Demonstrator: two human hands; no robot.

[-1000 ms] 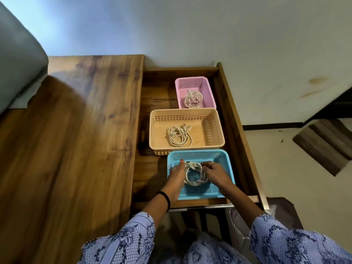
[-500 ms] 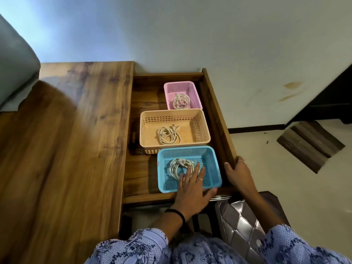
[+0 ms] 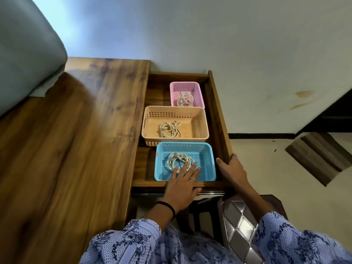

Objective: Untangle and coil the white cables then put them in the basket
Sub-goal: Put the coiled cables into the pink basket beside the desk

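Note:
Three baskets stand in an open wooden drawer [image 3: 219,115]. The blue basket [image 3: 207,161] nearest me holds a coiled white cable [image 3: 176,161]. My left hand [image 3: 182,185] lies flat over the basket's near rim, its straight fingers reaching over the coil's near edge. The peach basket [image 3: 200,115] in the middle holds a second white coil [image 3: 169,130]. A third coil [image 3: 184,100] lies in the pink basket [image 3: 184,86] at the back. My right hand [image 3: 232,170] rests on the drawer's right front corner, thumb inside and fingers on the outer side.
A wooden tabletop [image 3: 76,140] stretches to the left of the drawer. A grey cushioned object [image 3: 22,54] is at the far left. A dark quilted seat [image 3: 242,225] sits below the drawer on my right, with pale floor beyond.
Both hands have let go of the coil in the blue basket. My left hand drew back over the near rim and my right hand moved to the drawer's right corner.

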